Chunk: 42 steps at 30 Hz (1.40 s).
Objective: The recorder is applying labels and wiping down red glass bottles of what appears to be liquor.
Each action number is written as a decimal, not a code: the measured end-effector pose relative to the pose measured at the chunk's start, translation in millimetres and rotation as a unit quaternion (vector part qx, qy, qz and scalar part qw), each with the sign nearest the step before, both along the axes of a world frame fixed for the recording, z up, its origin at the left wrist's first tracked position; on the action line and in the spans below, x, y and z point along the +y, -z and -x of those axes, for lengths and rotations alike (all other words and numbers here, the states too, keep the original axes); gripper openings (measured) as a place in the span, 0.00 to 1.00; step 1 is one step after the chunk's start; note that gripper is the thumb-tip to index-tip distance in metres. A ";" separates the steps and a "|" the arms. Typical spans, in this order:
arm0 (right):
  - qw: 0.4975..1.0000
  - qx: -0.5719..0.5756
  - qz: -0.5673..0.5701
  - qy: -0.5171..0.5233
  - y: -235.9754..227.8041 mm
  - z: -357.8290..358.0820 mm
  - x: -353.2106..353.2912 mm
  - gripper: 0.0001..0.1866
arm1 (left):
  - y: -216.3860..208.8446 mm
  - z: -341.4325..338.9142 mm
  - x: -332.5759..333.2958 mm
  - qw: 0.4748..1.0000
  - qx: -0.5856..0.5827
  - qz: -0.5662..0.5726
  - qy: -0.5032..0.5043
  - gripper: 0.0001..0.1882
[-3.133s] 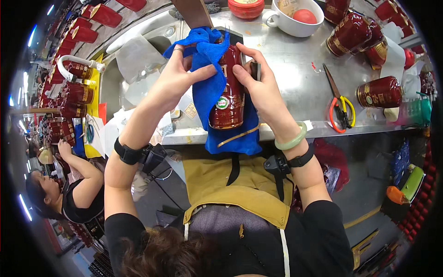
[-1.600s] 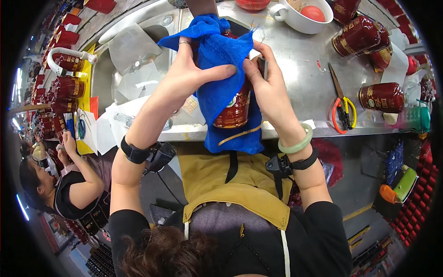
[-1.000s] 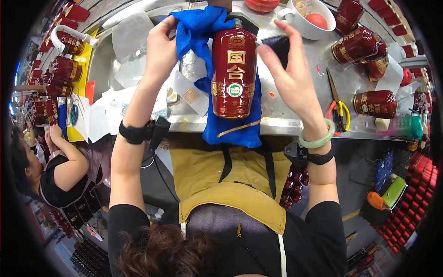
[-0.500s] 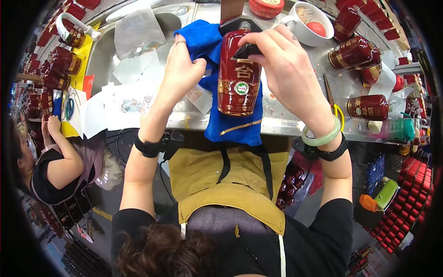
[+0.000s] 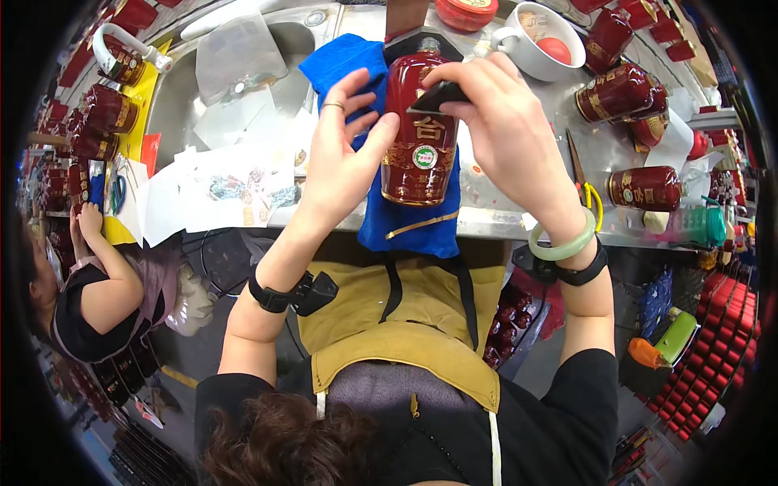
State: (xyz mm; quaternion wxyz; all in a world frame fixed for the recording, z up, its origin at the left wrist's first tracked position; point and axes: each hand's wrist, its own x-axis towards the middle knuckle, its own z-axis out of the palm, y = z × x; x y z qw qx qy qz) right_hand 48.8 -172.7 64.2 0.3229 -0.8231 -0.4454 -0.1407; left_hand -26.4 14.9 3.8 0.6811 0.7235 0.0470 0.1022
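A dark red glass bottle (image 5: 417,182) with gold lettering and a round green-and-white sticker lies on a blue cloth (image 5: 405,236), its neck pointing away from me. My right hand (image 5: 512,134) pinches a flat black scraper (image 5: 438,96), whose edge rests against the bottle's upper front. At the bottle's left side is my left hand (image 5: 344,158), fingers spread and thumb near the glass; whether it touches is unclear. Behind it lies a bunched blue cloth (image 5: 344,63). A thin gold strip (image 5: 421,226) lies across the cloth below the bottle's base.
Left of the cloth are printed sheets (image 5: 235,190) and a metal sink (image 5: 182,105). A white mug (image 5: 527,53), yellow-handled scissors (image 5: 590,194) and several red bottles (image 5: 646,189) stand or lie to the right. Another person (image 5: 101,296) sits at far left.
My left hand has let go of the bunched blue cloth, opened, and moved right and nearer to the bottle. The scraper in my right hand has tilted and shifted slightly down.
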 end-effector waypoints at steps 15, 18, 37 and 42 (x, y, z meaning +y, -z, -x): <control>0.979 0.050 -0.134 0.146 20.1 -7.4 -11.5 0.13 | -1.9 -29.8 -9.6 0.988 0.044 0.144 0.031 0.35; 0.935 0.211 -0.254 0.127 31.9 -8.7 -10.5 0.11 | -2.1 -32.0 -6.1 0.983 0.069 0.167 0.030 0.35; 0.824 0.457 -0.330 0.052 75.7 -6.8 -3.2 0.12 | 3.7 -37.2 -3.5 0.968 0.083 0.226 0.065 0.31; 0.821 0.472 -0.314 0.062 82.8 -5.3 -31.3 0.12 | 2.1 -16.1 10.5 0.969 0.110 0.213 0.060 0.32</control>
